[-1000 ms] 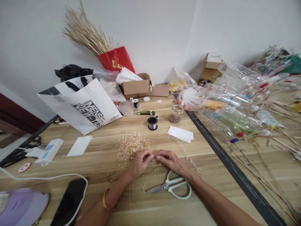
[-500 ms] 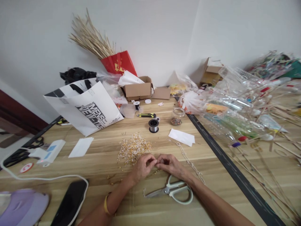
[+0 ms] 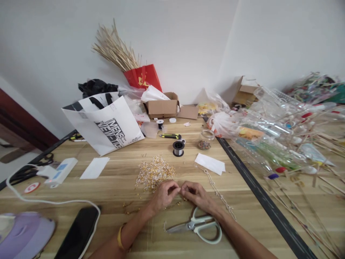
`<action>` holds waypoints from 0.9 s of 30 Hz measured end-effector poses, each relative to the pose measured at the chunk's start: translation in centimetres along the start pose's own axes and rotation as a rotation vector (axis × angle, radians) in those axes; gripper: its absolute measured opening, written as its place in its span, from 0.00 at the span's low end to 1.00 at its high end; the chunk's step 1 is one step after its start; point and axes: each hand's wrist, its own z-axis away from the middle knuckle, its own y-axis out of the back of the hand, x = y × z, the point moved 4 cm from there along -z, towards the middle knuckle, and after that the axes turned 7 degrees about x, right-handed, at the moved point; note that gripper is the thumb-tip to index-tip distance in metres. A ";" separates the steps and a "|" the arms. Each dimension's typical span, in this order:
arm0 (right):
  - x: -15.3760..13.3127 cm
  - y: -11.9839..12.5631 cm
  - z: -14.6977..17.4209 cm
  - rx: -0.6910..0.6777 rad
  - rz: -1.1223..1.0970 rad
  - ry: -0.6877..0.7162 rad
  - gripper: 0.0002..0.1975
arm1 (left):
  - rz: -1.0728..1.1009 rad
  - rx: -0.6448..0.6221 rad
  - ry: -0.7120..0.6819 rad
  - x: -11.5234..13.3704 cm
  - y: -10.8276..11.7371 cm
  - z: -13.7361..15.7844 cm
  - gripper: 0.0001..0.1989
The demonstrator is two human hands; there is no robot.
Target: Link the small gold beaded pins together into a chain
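My left hand [image 3: 165, 194] is closed in a pinch at the near edge of a pile of gold and clear beads [image 3: 155, 172]. Close beside it, fingertips almost meeting, my right hand [image 3: 198, 195] pinches too. Whatever lies between the fingers is too small to make out. Below the hands, a thin strand with gold beads [image 3: 172, 206] runs across the wood, partly covered by my left hand and arm. Scissors with pale handles [image 3: 206, 227] lie under my right wrist, blades pointing left. To the right of that hand stretches a beaded chain [image 3: 219, 192] with a ring at its far end.
Beyond the beads stand a wire spool [image 3: 178, 148], a yellow-black cutter [image 3: 171, 136] and a glass jar of beads [image 3: 205, 141]. White paper [image 3: 210, 163] lies at right. A white bag [image 3: 107, 126], power strip [image 3: 61, 172] and phone [image 3: 78, 232] are left; plastic bottles [image 3: 265, 124] crowd the right.
The camera view has shifted slightly, so the scene sits a little lower and further right. My fingertips are slightly further apart, and both hands stay pinched.
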 end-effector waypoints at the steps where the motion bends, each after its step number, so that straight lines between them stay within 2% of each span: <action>1: 0.0 0.0 0.0 -0.002 -0.001 -0.004 0.11 | -0.005 0.003 0.002 0.1 0.1 0.0 0.09; 8: 0.4 0.0 0.0 -0.010 -0.016 -0.039 0.12 | 0.015 0.060 0.037 -0.7 1.5 -0.6 0.10; 14: 0.4 0.1 -0.1 0.003 -0.028 -0.059 0.14 | 0.083 0.234 0.120 -2.3 4.3 -1.3 0.12; 18: 0.3 0.1 0.0 0.024 -0.037 -0.096 0.15 | 0.078 0.280 0.150 -2.7 5.2 -1.5 0.13; 27: 1.4 0.3 -0.1 0.071 -0.113 -0.142 0.15 | 0.014 0.197 0.085 -2.6 4.2 -1.3 0.12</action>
